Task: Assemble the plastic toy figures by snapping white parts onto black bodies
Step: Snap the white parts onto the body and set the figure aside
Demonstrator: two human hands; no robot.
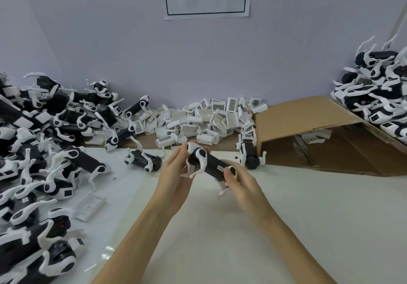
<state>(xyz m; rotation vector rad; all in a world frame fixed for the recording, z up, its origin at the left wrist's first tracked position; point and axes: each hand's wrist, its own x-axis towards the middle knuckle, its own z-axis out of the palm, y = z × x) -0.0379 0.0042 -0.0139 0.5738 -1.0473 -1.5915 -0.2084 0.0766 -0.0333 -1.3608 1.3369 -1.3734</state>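
Our left hand (pixel 176 173) and right hand (pixel 239 181) each grip one toy dog (pixel 207 164), white legs fitted. Approx. midway, we judge: left heap (pixel 39 151) w/ many bodies and white covers (pixel 204 118) remain; stack at right (pixel 378 92) looks done.

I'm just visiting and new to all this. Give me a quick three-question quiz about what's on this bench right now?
1. True or false: both hands grip one black plastic toy body with white legs.
2. Which lies on the far middle of the table? A) heap of small white plastic covers B) metal screws
3. Fill in: the flattened brown ____ box lies at the right.

Key: 1 true, left hand and right hand. 2 A. 3 cardboard.
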